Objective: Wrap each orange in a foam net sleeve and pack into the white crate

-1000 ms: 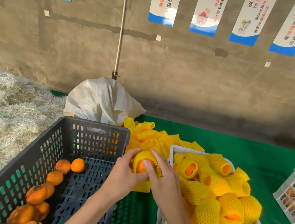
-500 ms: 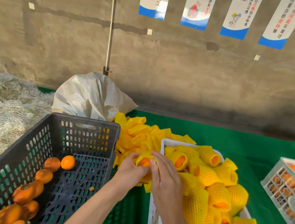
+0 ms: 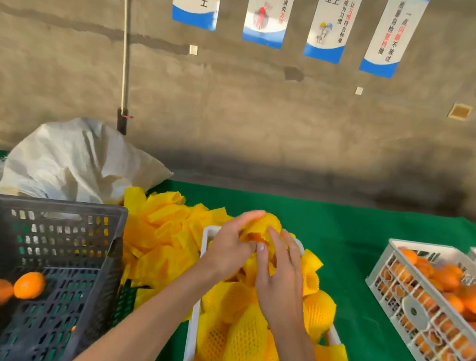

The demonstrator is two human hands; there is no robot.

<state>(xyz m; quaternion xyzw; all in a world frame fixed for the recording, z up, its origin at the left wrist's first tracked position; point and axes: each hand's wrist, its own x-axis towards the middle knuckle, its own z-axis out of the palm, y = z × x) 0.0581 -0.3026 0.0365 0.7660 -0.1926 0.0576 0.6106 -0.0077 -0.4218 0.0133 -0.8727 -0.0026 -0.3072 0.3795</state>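
Note:
Both hands hold one orange in a yellow foam net sleeve (image 3: 260,227) above the far end of the white crate (image 3: 192,325). My left hand (image 3: 228,248) grips it from the left, fingers curled over its top. My right hand (image 3: 280,267) holds it from the right, fingertips at the sleeve's open end where orange peel shows. The white crate is heaped with sleeved oranges (image 3: 246,341). Loose oranges (image 3: 29,285) lie in the dark crate (image 3: 65,213) at the left.
A pile of empty yellow sleeves (image 3: 164,231) lies between the two crates on the green table cover (image 3: 348,231). A white sack (image 3: 81,162) sits behind the dark crate. Another white crate of bare oranges (image 3: 442,312) stands at the right. Straw lies at far left.
Both hands have carried the sleeved orange to the right, from over the sleeve pile to above the white crate's far end. The view has also swung right.

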